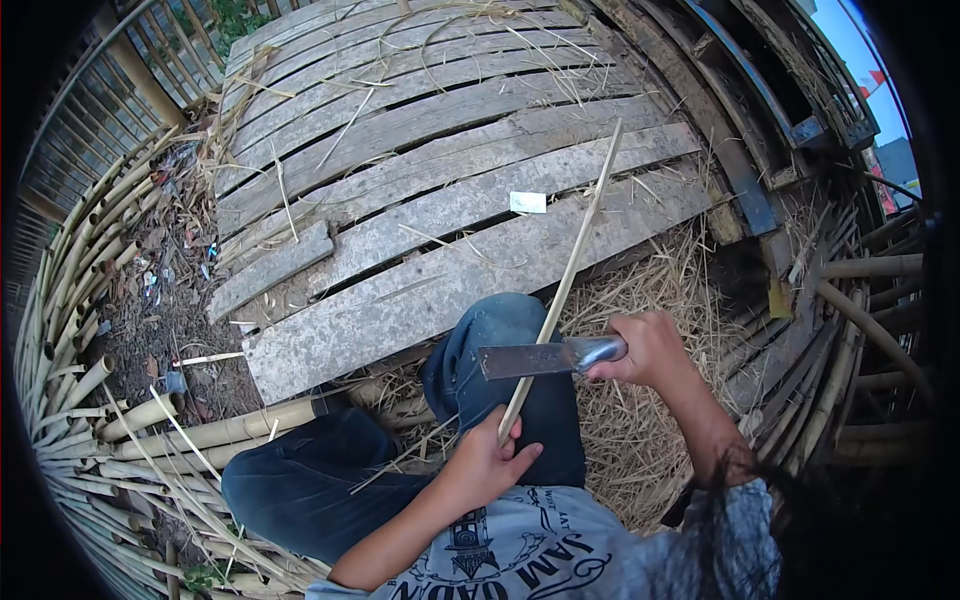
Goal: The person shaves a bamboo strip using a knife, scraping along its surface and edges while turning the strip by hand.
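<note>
My left hand (492,455) is closed around the lower end of a long, pale bamboo strip (577,255), close to my lap. The strip slants up and to the right, its far end over the wooden slats. In my right hand (645,350) is the metal handle of a machete (525,361) with a broad, dark, square-ended blade. The blade points left and lies across the strip, a little above my left hand. Whether its edge cuts into the strip I cannot tell.
A slatted wooden platform (450,290) stretches ahead, with a small white packet (528,202) and loose strips on it. Bamboo poles (215,432) are piled at left. Shavings (635,430) cover the ground at right, near more poles (872,267) and stacked timber (735,170).
</note>
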A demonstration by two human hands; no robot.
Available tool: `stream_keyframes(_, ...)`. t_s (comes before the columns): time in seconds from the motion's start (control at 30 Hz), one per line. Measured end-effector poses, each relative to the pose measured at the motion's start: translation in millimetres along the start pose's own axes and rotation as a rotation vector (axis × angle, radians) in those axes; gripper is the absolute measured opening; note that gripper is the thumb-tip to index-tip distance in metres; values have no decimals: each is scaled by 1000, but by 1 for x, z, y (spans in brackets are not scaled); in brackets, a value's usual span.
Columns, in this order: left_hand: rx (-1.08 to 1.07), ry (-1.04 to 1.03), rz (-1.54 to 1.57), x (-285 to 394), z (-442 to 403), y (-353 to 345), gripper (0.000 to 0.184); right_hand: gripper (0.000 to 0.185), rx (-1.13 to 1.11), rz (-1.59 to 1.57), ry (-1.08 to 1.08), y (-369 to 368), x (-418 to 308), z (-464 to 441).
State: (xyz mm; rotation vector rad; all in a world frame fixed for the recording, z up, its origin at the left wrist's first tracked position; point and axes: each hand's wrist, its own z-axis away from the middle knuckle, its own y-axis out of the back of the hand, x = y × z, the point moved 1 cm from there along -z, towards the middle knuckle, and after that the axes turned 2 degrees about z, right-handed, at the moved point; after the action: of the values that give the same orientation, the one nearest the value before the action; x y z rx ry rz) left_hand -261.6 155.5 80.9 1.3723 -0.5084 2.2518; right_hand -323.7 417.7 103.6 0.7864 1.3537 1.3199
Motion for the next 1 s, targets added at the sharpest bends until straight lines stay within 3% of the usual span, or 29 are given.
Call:
stream_keyframes(0.17,-2,17,39,-1,5,0,31,79,92,-76,26,0,9,-6)
stream_keyframes(0.23,-12,14,48,-2,10,2,32,69,200,-134,-364,10,39,-12)
stream_keyframes(0.3,-60,17,26,-3,16,6,32,60,248,13,-457,21,78,-10)
stream_keyframes(0.4,-78,-13,39,-15,12,8,31,55,252,-111,-534,27,87,-5)
stream_keyframes(0.57,-55,24,45,-11,7,3,31,45,55,-301,-384,20,-2,9)
stream_keyframes(0.77,36,43,-139,9,4,12,34,40,-128,-452,-256,11,-41,15)
stream_keyframes(0.87,75,44,-219,14,-1,17,36,42,-236,-983,-252,-10,-28,24)
stream_keyframes(1.0,125,-9,-297,14,-4,24,34,31,-119,-1156,-334,-2,-30,29)
